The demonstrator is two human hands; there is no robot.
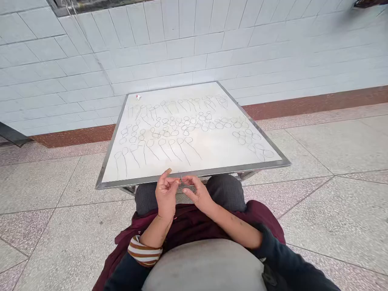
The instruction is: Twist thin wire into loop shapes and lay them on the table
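Lower centre: thin wire (pixel 181 178); your left hand (pixel 166 196), fingers apparently pinched on it; your right hand (pixel 201 197), fingers beside it, grip unclear. Mid-frame: looped wires (pixel 162 145), in rows on the counter (pixel 218 147), presumably spaced against tangling.

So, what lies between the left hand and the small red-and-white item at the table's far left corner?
In the head view: the table's metal rim, then white tabletop carrying thin dark loops, some with long tails.

Open air above the tabletop (pixel 212 150), thin wire loops (pixel 193 121) across it, wall (pixel 188 50) behind
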